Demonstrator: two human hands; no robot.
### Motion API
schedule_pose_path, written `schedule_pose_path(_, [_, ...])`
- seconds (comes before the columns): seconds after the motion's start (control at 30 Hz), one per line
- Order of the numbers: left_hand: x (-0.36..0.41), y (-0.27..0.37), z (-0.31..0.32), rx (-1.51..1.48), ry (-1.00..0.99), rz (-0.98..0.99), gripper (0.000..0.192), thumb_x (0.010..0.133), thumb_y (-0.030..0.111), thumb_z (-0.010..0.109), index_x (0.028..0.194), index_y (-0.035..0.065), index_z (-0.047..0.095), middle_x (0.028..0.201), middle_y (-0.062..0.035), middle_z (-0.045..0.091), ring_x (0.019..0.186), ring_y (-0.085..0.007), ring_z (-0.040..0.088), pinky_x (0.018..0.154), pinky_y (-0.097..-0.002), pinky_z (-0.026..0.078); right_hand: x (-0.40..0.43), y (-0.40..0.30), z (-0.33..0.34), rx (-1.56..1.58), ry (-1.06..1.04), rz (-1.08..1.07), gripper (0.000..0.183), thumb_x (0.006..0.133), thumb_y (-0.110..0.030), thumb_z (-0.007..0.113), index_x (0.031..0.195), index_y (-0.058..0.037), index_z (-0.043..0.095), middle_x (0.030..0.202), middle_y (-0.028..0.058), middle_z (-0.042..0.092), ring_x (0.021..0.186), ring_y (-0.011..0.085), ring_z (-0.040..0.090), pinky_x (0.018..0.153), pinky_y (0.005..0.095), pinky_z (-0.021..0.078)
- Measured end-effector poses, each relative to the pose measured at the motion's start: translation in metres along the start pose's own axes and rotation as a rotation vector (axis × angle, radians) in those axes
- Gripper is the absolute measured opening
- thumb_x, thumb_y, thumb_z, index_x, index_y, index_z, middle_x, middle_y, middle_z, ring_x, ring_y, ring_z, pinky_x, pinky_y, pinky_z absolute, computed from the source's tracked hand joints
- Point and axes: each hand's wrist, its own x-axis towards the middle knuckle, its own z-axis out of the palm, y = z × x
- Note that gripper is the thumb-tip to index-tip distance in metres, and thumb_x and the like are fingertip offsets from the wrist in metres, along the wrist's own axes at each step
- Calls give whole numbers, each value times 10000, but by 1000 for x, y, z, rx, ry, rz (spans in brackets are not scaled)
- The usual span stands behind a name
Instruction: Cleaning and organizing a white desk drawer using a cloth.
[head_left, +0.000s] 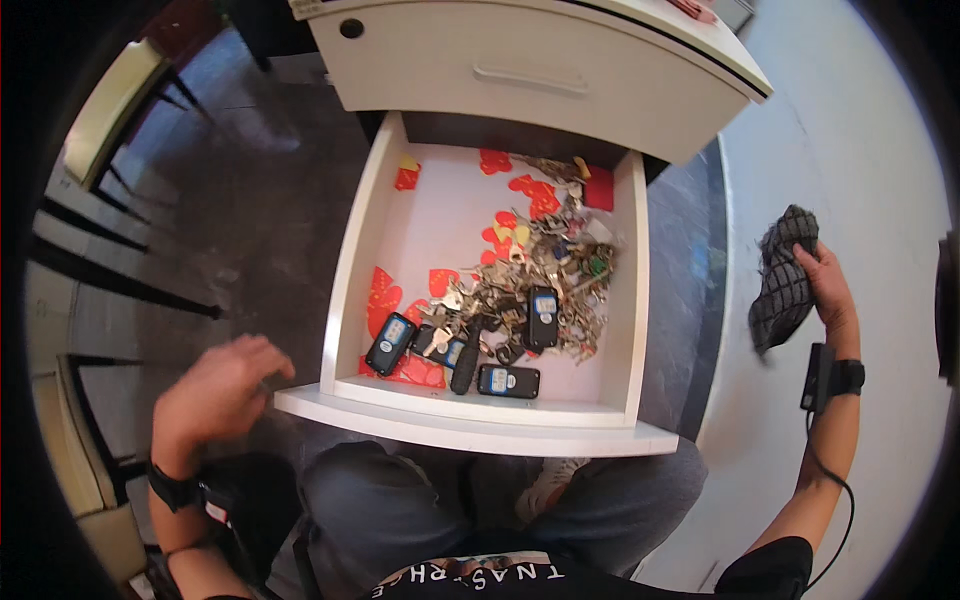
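Observation:
A grey checked cloth (784, 281) hangs from my right hand (825, 281), which grips its edge near the white wall. My left hand (225, 386) is just left of the drawer's front corner, fingers curled and slightly blurred; nothing shows in it. Between my hands, the pulled-out white drawer (480, 442) holds a large heap of metal keys (487, 289). Several black devices with blue-edged labels lie about its front part, one of them at the front left (391, 344). A black ribbed handle (466, 366) rests near the front wall. Red paper cutouts (536, 195) are scattered on the drawer's bottom.
Above the drawer is a closed one (525, 75) of the same white cabinet, with a lock. My knees are under the drawer's front. Chairs with black legs (127, 277) stand at the left on the dark floor. The white wall (840, 135) runs along the right.

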Motion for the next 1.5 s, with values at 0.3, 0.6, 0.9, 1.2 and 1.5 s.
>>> schedule_pose_path(0.3, [172, 46, -18, -75, 152, -135, 441, 710, 80, 491, 1124, -37, 395, 1134, -220, 416, 1061, -327, 400, 907, -359, 318, 9, -17, 62, 533, -291, -176, 232, 815, -113, 471, 1010, 11, 486, 925, 69, 554, 820, 136, 536, 728, 263, 436])
schedule_pose_path(0.6, [273, 21, 4, 201, 198, -474, 515, 659, 30, 491, 1152, -45, 363, 1207, -224, 340, 1122, -354, 337, 933, -381, 292, -15, -77, 110, 709, -492, -241, 265, 809, -95, 473, 1048, 19, 475, 978, 73, 547, 858, 152, 534, 770, 273, 424])
schedule_pose_path(0.9, [216, 13, 15, -106, -33, 71, 250, 636, 68, 519, 838, -73, 563, 856, -214, 571, 815, -324, 556, 699, -354, 443, -5, -148, 226, 53, -573, -458, 276, 788, -146, 487, 983, 50, 498, 913, 130, 573, 851, 192, 536, 759, 289, 408])
schedule_pose_path(1.2, [181, 27, 18, 151, -251, -38, 422, 659, 123, 560, 1032, -61, 485, 957, -212, 520, 906, -326, 503, 774, -345, 417, 67, -166, 371, -654, -224, -593, 354, 739, -274, 522, 951, 10, 520, 1004, 223, 512, 961, 332, 485, 801, 397, 390])
schedule_pose_path(1.5, [138, 24, 31, 181, -429, 172, 415, 738, 160, 471, 1072, -84, 428, 1023, -263, 455, 964, -355, 448, 800, -388, 381, 39, -116, 368, -838, -457, -895, 293, 665, -227, 613, 896, -62, 544, 969, 120, 445, 900, 305, 417, 751, 401, 411])
